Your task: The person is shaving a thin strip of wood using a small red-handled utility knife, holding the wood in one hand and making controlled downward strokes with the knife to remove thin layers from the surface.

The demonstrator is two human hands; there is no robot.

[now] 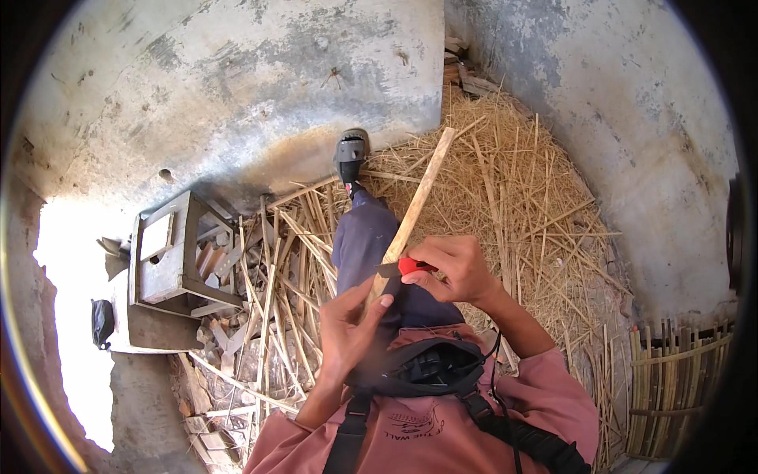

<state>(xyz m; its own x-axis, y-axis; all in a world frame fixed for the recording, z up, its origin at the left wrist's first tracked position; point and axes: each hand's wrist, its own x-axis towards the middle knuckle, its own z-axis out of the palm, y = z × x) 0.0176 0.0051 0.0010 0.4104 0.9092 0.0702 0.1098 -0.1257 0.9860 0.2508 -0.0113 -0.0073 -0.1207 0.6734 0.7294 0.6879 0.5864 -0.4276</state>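
Observation:
A long, pale strip of split bamboo (pixel 417 199) slants up and away in front of my lap. Its near end is in my left hand (pixel 344 330), with the fingers closed round it and the thumb along its side. Between the fingers and thumb of my right hand (pixel 456 270) is a knife (pixel 410 267) with a red handle. The knife's dark blade lies across the strip, touching it just beyond my left hand. Below both hands, a black waist bag (pixel 438 366) sits partly open at my middle.
My leg (pixel 365 237) stretches forward to a grey sandal (pixel 351 147) near the wall. Shavings (pixel 521 182) heap at the right, and loose bamboo strips (pixel 272 316) litter the left. A wooden stool (pixel 189 272) lies left; a slatted bamboo panel (pixel 681 387) stands right.

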